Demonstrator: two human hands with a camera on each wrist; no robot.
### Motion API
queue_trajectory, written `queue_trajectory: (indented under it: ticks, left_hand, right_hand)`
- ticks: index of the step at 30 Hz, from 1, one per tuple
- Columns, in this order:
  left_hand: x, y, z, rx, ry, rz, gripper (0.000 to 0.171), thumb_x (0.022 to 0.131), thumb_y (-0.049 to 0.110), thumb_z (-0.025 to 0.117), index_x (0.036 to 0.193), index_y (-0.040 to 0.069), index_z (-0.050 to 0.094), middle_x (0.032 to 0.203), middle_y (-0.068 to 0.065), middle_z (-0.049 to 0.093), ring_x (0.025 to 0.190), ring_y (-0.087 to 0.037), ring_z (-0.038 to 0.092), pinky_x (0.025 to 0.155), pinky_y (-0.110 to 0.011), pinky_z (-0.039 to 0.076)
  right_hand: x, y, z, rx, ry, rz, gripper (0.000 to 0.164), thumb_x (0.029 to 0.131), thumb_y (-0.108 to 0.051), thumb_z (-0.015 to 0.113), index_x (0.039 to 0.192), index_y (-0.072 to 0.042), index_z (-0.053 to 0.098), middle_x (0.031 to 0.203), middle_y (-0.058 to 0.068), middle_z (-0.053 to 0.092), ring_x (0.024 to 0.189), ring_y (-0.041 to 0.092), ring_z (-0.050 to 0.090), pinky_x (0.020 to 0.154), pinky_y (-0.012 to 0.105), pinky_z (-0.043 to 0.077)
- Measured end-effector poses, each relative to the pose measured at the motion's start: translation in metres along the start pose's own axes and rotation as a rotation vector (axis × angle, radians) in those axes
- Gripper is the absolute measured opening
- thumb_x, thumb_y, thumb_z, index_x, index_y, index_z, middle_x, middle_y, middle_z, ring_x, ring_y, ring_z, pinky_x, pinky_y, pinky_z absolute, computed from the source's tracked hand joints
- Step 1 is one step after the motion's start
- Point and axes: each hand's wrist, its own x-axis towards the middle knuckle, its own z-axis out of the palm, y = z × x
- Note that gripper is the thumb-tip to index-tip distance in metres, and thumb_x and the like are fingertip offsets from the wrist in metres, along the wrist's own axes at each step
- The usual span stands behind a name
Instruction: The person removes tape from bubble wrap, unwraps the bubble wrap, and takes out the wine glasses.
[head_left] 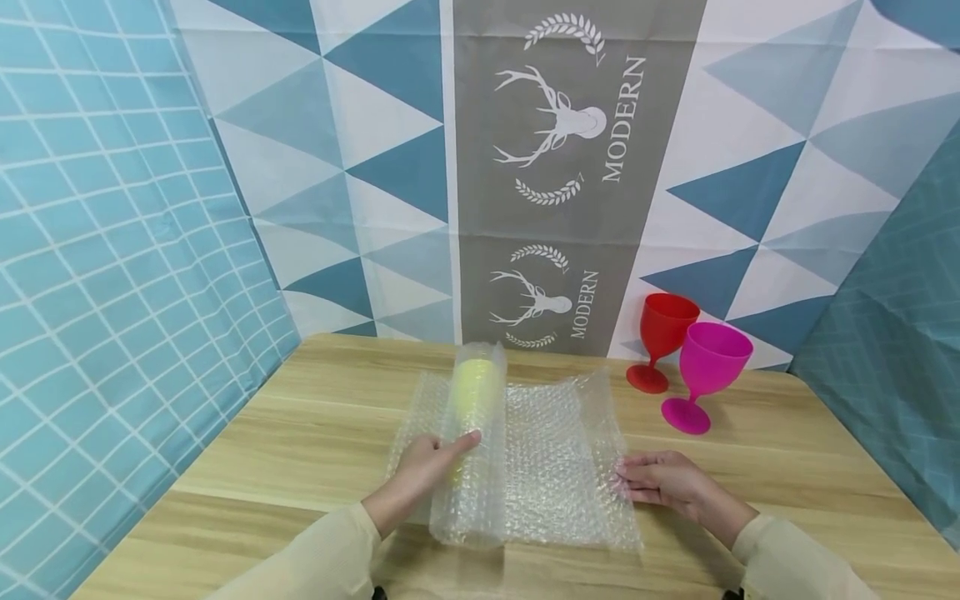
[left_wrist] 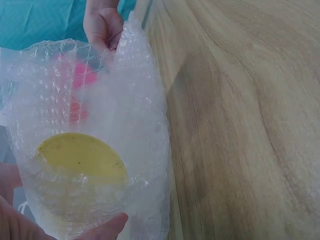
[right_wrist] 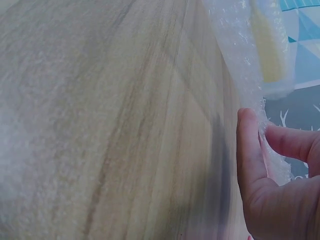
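Observation:
A yellow goblet (head_left: 476, 387) lies on its side inside clear bubble wrap (head_left: 551, 467), its cup end toward the wall. In the left wrist view, its round yellow base (left_wrist: 82, 157) shows through the plastic. My left hand (head_left: 423, 471) grips the wrapped goblet, thumb on top; its other fingers are mostly hidden by the roll. At the sheet's right edge, my right hand (head_left: 663, 482) pinches the bubble wrap between thumb and fingers, and the right wrist view shows that edge (right_wrist: 262, 120) between them. Part of the sheet also extends left of the roll.
A red goblet (head_left: 667, 321) and a magenta goblet (head_left: 716, 358) stand upright at the back right of the wooden table (head_left: 300, 433). A patterned cloth (head_left: 390, 167) hangs behind the table, with blue-green cloths at both sides.

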Motion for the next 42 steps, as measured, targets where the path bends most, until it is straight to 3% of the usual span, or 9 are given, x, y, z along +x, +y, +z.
queue_trajectory:
  ticks: [6, 20, 23, 25, 28, 33, 37, 40, 42]
  left_hand:
    - [0.003, -0.001, 0.002, 0.012, -0.02, -0.02, 0.062, 0.08, 0.065, 0.06, 0.088, 0.004, 0.053, 0.087, -0.007, 0.054, 0.083, -0.021, 0.052, 0.067, -0.029, 0.045]
    - [0.001, 0.001, -0.007, 0.018, -0.012, -0.016, 0.077, 0.081, 0.064, 0.06, 0.109, -0.007, 0.056, 0.098, -0.014, 0.06, 0.086, -0.023, 0.054, 0.067, -0.03, 0.048]
    - [0.003, 0.0, -0.007, 0.021, -0.016, -0.027, 0.082, 0.081, 0.064, 0.061, 0.117, -0.009, 0.054, 0.111, -0.019, 0.061, 0.093, -0.026, 0.057, 0.074, -0.035, 0.051]
    - [0.004, 0.0, -0.007, 0.023, -0.024, -0.039, 0.078, 0.08, 0.063, 0.062, 0.113, -0.008, 0.056, 0.114, -0.019, 0.06, 0.095, -0.026, 0.056, 0.076, -0.037, 0.051]
    - [0.006, 0.001, -0.006, 0.021, -0.039, -0.05, 0.066, 0.081, 0.062, 0.063, 0.098, -0.002, 0.056, 0.106, -0.015, 0.059, 0.092, -0.024, 0.054, 0.075, -0.035, 0.049]
    - [0.005, 0.004, -0.006, 0.012, -0.063, -0.057, 0.054, 0.082, 0.061, 0.062, 0.076, 0.011, 0.043, 0.086, -0.006, 0.05, 0.083, -0.02, 0.048, 0.067, -0.028, 0.043]
    - [0.005, 0.005, -0.006, 0.023, -0.068, -0.055, 0.06, 0.082, 0.064, 0.06, 0.085, 0.005, 0.051, 0.088, -0.008, 0.052, 0.083, -0.021, 0.05, 0.068, -0.029, 0.044]
    - [0.006, 0.005, -0.007, 0.033, -0.065, -0.049, 0.076, 0.081, 0.066, 0.059, 0.106, -0.006, 0.056, 0.104, -0.016, 0.06, 0.093, -0.025, 0.056, 0.077, -0.038, 0.051]
    - [0.006, 0.004, -0.007, 0.03, -0.071, -0.049, 0.08, 0.081, 0.066, 0.059, 0.112, -0.008, 0.055, 0.111, -0.02, 0.061, 0.098, -0.028, 0.057, 0.083, -0.043, 0.052]
  right_hand:
    - [0.002, 0.0, -0.001, 0.001, -0.014, 0.008, 0.01, 0.094, -0.009, 0.057, 0.1, -0.004, 0.063, 0.085, -0.004, 0.072, 0.081, 0.006, 0.07, 0.079, 0.021, 0.059]
    - [0.005, -0.003, -0.001, -0.005, 0.014, 0.02, 0.016, 0.093, -0.009, 0.059, 0.105, 0.001, 0.062, 0.086, -0.004, 0.07, 0.081, 0.006, 0.069, 0.079, 0.021, 0.059]
    - [0.004, -0.007, -0.002, 0.012, 0.056, -0.001, 0.024, 0.093, -0.008, 0.058, 0.111, 0.008, 0.06, 0.086, -0.003, 0.069, 0.081, 0.007, 0.069, 0.08, 0.022, 0.059]
    - [0.003, -0.015, -0.002, 0.026, 0.12, -0.016, 0.028, 0.094, -0.008, 0.058, 0.115, 0.011, 0.057, 0.086, -0.003, 0.07, 0.081, 0.007, 0.069, 0.08, 0.023, 0.059]
    - [0.0, -0.03, 0.0, -0.062, 0.253, -0.065, 0.04, 0.095, -0.016, 0.058, 0.123, 0.013, 0.051, 0.089, -0.005, 0.067, 0.081, 0.003, 0.067, 0.081, 0.025, 0.059]
    - [-0.002, -0.06, 0.013, -0.37, 0.424, -0.132, 0.054, 0.094, -0.031, 0.06, 0.13, 0.008, 0.049, 0.102, 0.001, 0.066, 0.084, 0.0, 0.061, 0.08, 0.019, 0.058]
    - [0.003, -0.077, 0.027, -0.501, 0.407, -0.193, 0.049, 0.093, -0.03, 0.063, 0.126, 0.004, 0.054, 0.109, 0.01, 0.066, 0.089, 0.009, 0.062, 0.078, 0.019, 0.057]
    - [0.01, -0.084, 0.037, -0.501, 0.342, -0.237, 0.045, 0.092, -0.026, 0.063, 0.124, 0.005, 0.055, 0.107, 0.012, 0.066, 0.091, 0.015, 0.063, 0.08, 0.024, 0.058]
    - [0.015, -0.086, 0.044, -0.487, 0.296, -0.256, 0.042, 0.092, -0.022, 0.064, 0.121, 0.007, 0.056, 0.104, 0.01, 0.066, 0.089, 0.014, 0.062, 0.081, 0.027, 0.058]
